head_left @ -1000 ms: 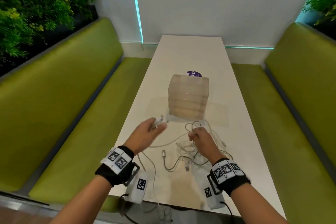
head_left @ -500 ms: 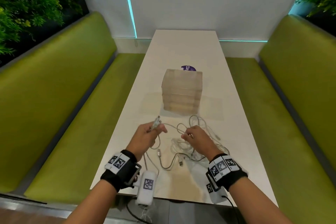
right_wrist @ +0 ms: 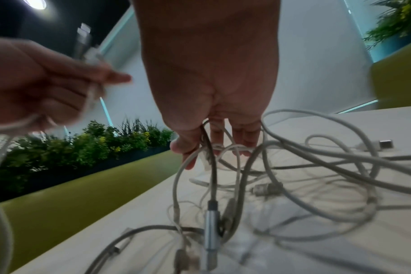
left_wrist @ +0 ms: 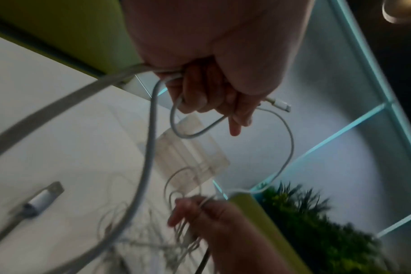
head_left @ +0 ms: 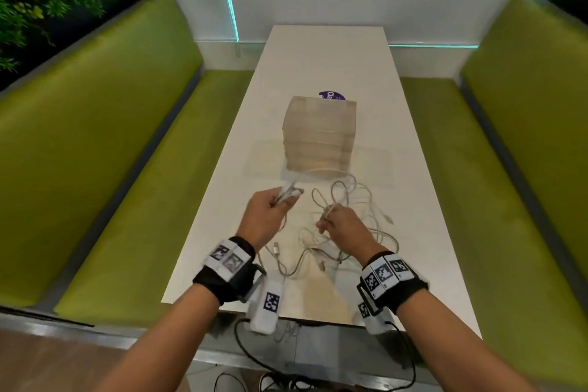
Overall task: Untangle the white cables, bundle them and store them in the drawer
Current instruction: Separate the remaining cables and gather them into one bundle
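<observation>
The left hand (head_left: 265, 216) holds one white cable (left_wrist: 150, 140), its fingers (left_wrist: 200, 92) curled round it; a loop and the plug end stick out past the fingertips. The right hand (head_left: 345, 227) pinches several strands of the tangled white cables (head_left: 359, 232), lifted just above the worktop (head_left: 318, 57), near the translucent drawer unit (head_left: 319, 134).

Bright, even head view with curved edges; both wrist views dim, motion-blurred.
</observation>
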